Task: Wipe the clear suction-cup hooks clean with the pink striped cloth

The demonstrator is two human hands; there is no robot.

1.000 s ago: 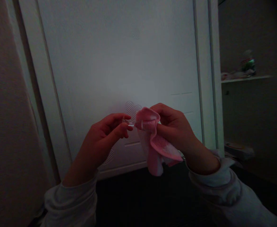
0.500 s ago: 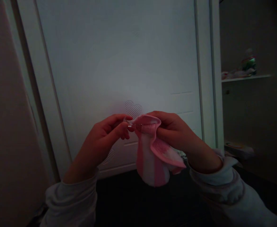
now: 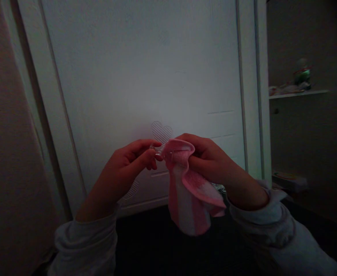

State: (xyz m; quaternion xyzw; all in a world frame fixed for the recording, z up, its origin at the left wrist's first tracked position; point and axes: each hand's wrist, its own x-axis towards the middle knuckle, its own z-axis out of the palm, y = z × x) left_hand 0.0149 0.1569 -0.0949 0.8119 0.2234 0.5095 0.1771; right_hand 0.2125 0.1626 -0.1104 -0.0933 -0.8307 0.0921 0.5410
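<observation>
A pink and white striped cloth point(image 3: 185, 203) hangs in folds in front of a white door, its lower end dangling free. My right hand point(image 3: 204, 157) is closed on the cloth's upper part, the fingers partly hidden behind it. Between the thumb and fingers of my left hand point(image 3: 136, 157) is a small clear piece point(image 3: 158, 153), touching the cloth's upper left edge. Its exact shape is too dim to make out.
The white door point(image 3: 145, 76) with heart patterns stands straight ahead. On the right, a wall shelf point(image 3: 300, 94) bears a green bottle point(image 3: 303, 78) and small items. Lower down lies a pale box point(image 3: 290, 182). The floor point(image 3: 156, 245) is dark.
The cloth's hanging end has swung slightly down and to the right. My right hand has shifted a little left; both hands keep their hold.
</observation>
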